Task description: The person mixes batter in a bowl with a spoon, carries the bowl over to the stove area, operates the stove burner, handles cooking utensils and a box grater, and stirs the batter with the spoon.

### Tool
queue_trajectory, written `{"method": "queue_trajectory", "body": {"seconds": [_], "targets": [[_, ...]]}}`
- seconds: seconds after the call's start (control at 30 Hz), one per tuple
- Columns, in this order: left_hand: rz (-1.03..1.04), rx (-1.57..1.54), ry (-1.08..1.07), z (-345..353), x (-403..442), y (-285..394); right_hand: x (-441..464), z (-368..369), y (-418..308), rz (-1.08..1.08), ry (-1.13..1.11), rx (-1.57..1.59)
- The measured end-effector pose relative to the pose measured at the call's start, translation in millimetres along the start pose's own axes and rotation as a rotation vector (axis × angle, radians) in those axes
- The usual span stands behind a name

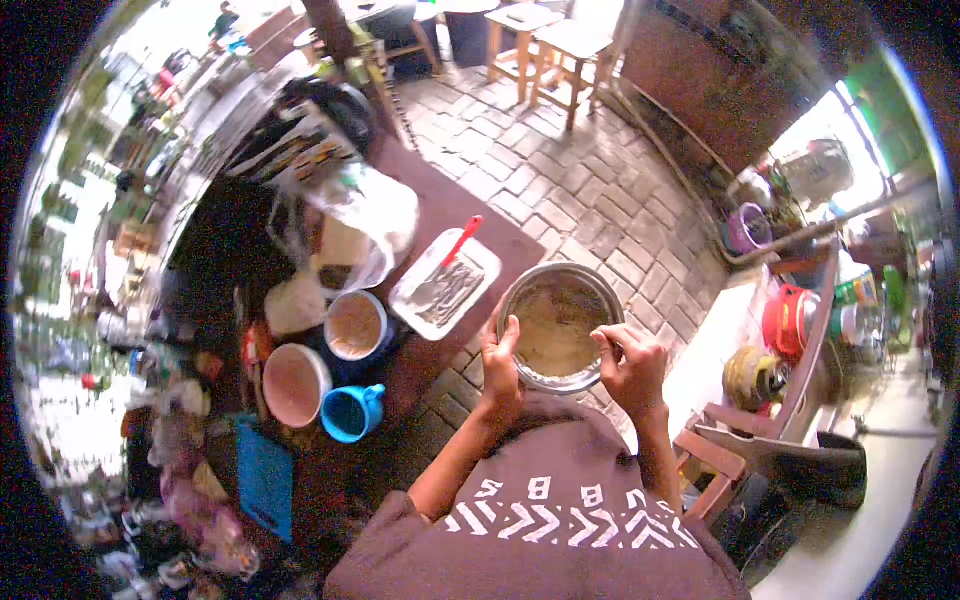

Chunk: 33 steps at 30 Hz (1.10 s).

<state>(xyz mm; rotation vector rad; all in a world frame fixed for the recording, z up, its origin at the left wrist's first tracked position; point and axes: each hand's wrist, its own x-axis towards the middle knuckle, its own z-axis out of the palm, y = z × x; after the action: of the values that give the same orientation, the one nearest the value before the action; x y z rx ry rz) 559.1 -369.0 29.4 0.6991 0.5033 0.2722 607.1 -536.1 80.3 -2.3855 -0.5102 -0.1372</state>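
A round metal bowl (pixel 560 384) is held in front of my chest, above the paved floor. Pale brown, powdery or doughy stuff (pixel 552 325) covers its inside. My left hand (pixel 501 362) grips the bowl's left side, thumb up at the rim. At the right rim, my right hand (pixel 633 362) is closed with fingers curled and the thumb side over the edge; it appears to grip the rim. Left of the bowl, a white rectangular tub (pixel 400 300) with whitish contents stands on a brown table (pixel 512 240). A red-handled utensil (pixel 463 240) rests in the tub.
A white bucket (pixel 330 340), a pinkish bucket (pixel 270 395) and a blue mug (pixel 372 416) stand at left, near a clear plastic bag (pixel 385 230). Wooden stools (pixel 568 45) are farther off on paving bricks (pixel 580 190). At right are a red container (pixel 787 320) and a wooden frame (pixel 712 455).
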Motion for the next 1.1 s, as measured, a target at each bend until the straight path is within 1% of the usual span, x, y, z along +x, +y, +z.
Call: {"method": "queue_trajectory", "body": {"seconds": [0.07,0.13,0.2,0.27,0.33,0.4,0.47,0.53,0.6,0.63,0.7,0.73,0.8,0.87,0.93,0.97,1.03,1.1], "targets": [[-0.069,0.004,-0.020,9.4,15.9,-16.3,8.5,-11.0,17.0,0.039,-0.004,0.040],[-0.065,-0.008,-0.091,31.2,26.5,-27.8,16.7,-30.3,29.4,0.102,0.006,0.045],[-0.034,0.090,-0.122,51.0,39.2,-36.8,28.2,-44.6,45.7,0.286,-0.010,0.214],[-0.045,0.100,-0.149,71.3,51.4,-44.2,37.6,-53.2,62.3,0.298,0.029,0.216],[-0.073,0.120,-0.050,100.6,57.5,-44.5,42.8,-58.8,83.2,0.366,0.141,0.379],[-0.101,0.126,-0.075,115.2,68.5,-58.6,44.0,-68.2,104.1,0.383,0.184,0.390],[-0.105,0.085,-0.087,134.7,75.0,-71.7,45.4,-84.3,113.3,0.521,0.225,0.473],[-0.132,0.100,-0.115,157.2,75.6,-82.4,40.4,-94.4,132.7,0.531,0.273,0.491],[-0.171,0.171,-0.132,176.0,75.7,-95.5,34.6,-103.4,146.3,0.548,0.419,0.498],[-0.188,0.186,-0.153,182.5,77.2,-109.0,30.9,-112.0,154.2,0.565,0.446,0.497],[-0.252,0.202,-0.234,190.8,82.2,-138.9,22.2,-129.5,167.5,0.534,0.502,0.443],[-0.279,0.230,-0.264,200.1,80.7,-150.2,15.9,-137.2,176.3,0.564,0.541,0.443],[-0.343,0.250,-0.407,216.5,74.4,-170.5,-1.9,-151.4,188.2,0.495,0.614,0.271],[-0.398,0.294,-0.461,230.2,65.3,-194.1,-25.3,-162.8,197.1,0.567,0.657,0.214],[-0.435,0.349,-0.513,242.2,51.4,-212.9,-47.2,-167.9,207.5,0.441,0.760,0.015],[-0.461,0.367,-0.544,245.8,45.4,-220.1,-59.1,-172.1,208.8,0.483,0.755,-0.027],[-0.508,0.429,-0.686,253.6,29.2,-237.1,-80.4,-182.1,210.2,0.515,0.750,-0.153],[-0.520,0.473,-0.734,260.3,4.7,-245.2,-101.1,-182.9,215.2,0.535,0.753,-0.197]]}}
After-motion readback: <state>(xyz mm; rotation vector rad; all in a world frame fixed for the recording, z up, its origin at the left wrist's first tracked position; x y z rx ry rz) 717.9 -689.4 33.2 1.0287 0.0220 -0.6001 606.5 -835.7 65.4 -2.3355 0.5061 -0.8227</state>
